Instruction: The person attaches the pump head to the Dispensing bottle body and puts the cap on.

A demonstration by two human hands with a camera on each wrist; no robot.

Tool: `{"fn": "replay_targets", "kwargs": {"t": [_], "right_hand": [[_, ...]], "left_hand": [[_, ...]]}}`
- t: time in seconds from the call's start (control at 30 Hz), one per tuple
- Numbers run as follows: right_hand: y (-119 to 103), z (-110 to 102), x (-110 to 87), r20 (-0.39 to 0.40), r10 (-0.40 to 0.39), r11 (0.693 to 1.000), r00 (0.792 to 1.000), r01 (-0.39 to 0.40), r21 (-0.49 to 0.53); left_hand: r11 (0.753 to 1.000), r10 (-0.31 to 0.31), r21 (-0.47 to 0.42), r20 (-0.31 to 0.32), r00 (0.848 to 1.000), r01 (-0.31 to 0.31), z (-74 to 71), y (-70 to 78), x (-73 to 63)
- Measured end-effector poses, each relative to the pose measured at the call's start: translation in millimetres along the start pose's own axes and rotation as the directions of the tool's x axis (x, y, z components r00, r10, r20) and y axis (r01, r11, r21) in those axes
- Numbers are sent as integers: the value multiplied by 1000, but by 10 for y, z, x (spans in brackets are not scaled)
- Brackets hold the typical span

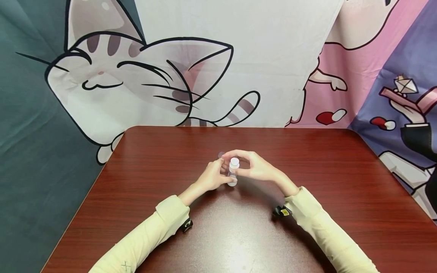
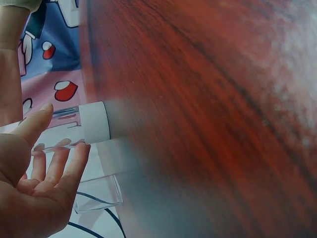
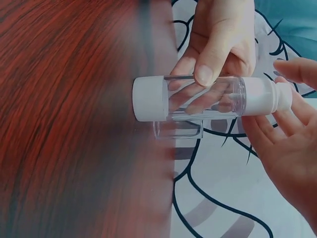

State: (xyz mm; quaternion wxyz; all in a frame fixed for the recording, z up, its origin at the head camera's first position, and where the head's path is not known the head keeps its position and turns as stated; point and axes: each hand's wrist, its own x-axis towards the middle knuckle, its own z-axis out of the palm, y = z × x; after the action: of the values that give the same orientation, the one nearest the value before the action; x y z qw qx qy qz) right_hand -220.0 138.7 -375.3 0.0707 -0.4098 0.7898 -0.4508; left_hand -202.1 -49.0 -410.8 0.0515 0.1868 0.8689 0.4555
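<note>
A small clear bottle (image 3: 203, 96) with a white base (image 2: 94, 122) and a stepped white top (image 1: 234, 162) stands upright on the table. My left hand (image 1: 212, 176) holds its clear body between thumb and fingers. Around the white top, my right hand (image 1: 257, 167) has its fingers spread and loosely bent. In the right wrist view, a gap shows between that hand's thumb and the top; whether its fingers touch the top I cannot tell. Behind the bottle sits a clear cap (image 2: 99, 194), also visible through the right wrist camera.
The brown wood-grain table (image 1: 164, 151) spreads out on all sides of the bottle. Beyond its far edge hangs a cloth backdrop (image 1: 273, 45) with cartoon cats. Pale sleeves (image 1: 150, 231) and dark wrist cameras lie close over the tabletop.
</note>
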Motion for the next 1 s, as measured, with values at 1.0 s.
{"fn": "replay_targets", "kwargs": {"t": [1.0], "right_hand": [[79, -29, -101, -50, 41, 999, 998, -40, 29]], "left_hand": [[998, -9, -56, 13, 1000, 10, -4, 2, 13]]}}
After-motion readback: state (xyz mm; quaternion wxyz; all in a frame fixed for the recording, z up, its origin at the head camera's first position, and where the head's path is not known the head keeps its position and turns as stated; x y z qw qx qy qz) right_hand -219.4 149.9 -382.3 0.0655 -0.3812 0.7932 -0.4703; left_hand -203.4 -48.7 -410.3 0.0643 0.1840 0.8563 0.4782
